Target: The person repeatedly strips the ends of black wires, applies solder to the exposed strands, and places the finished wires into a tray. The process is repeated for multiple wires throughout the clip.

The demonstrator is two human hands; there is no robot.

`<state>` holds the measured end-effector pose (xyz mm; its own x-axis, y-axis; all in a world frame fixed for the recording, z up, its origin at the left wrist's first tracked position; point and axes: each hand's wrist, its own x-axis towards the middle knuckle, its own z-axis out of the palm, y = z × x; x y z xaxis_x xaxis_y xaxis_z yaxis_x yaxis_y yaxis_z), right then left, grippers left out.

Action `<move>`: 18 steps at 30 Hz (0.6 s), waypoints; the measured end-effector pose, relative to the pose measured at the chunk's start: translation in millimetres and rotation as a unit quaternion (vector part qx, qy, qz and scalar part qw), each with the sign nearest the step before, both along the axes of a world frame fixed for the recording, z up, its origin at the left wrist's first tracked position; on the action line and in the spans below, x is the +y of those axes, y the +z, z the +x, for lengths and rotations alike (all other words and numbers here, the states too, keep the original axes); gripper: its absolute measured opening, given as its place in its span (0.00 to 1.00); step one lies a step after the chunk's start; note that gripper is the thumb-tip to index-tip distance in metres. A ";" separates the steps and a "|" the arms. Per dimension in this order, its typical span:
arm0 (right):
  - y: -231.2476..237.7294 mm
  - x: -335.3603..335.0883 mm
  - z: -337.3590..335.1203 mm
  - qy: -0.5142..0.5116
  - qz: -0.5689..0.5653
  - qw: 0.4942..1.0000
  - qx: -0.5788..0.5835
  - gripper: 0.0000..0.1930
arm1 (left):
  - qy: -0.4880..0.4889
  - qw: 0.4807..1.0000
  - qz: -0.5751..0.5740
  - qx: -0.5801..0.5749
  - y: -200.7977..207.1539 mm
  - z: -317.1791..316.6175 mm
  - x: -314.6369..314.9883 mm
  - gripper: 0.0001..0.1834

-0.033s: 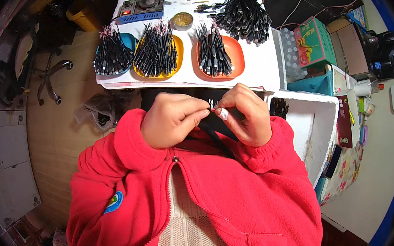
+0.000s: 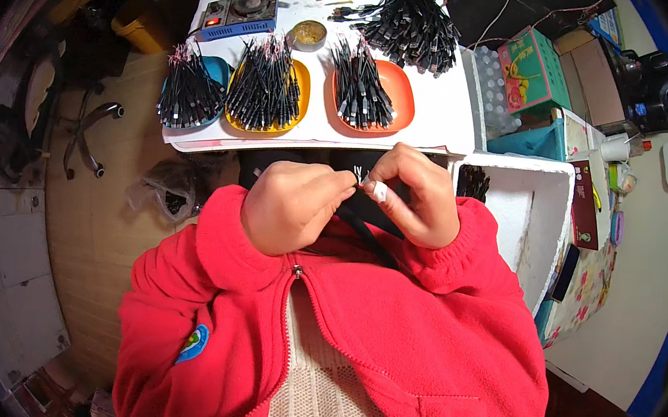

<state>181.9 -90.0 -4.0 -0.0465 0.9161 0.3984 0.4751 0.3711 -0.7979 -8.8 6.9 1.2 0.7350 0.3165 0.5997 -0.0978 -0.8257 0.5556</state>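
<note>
In front of my chest, my left hand point(image 2: 293, 206) and my right hand point(image 2: 418, 197) meet fingertip to fingertip, both closed in a pinch. Between them shows a tiny bit of thin red wire point(image 2: 361, 184); the fingers cover most of it. A black cable point(image 2: 371, 241) slants down below the hands against the red jacket. White tape wraps my right thumb point(image 2: 380, 191). Small white tips point(image 2: 357, 171) show just beyond the fingers. On the table ahead, black cables with bared pinkish wire ends stand bunched in a blue tray point(image 2: 220, 71), a yellow tray point(image 2: 303, 91) and an orange tray point(image 2: 399, 93).
The white table point(image 2: 449, 123) ends just beyond my hands. On it are a blue heater box point(image 2: 239, 27), a round metal tin point(image 2: 309, 35) and a heap of black cables point(image 2: 414, 26). A white foam box point(image 2: 548, 223) stands at right, a wheeled chair base point(image 2: 86, 129) at left.
My left hand has rolled slightly, its fingers drawn closer together at the wire. The right hand stays almost in place.
</note>
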 end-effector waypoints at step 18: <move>-0.1 -8.6 -14.7 -0.090 0.110 0.975 -0.171 0.09 | 0.003 0.994 -0.105 0.028 -5.8 -6.5 -5.0 0.08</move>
<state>167.1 -98.6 -4.0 -0.0577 0.8163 0.5747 0.7722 0.4013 -0.4926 -15.4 2.0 -4.6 0.7632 0.4350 0.4778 -0.0564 -0.6918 0.7199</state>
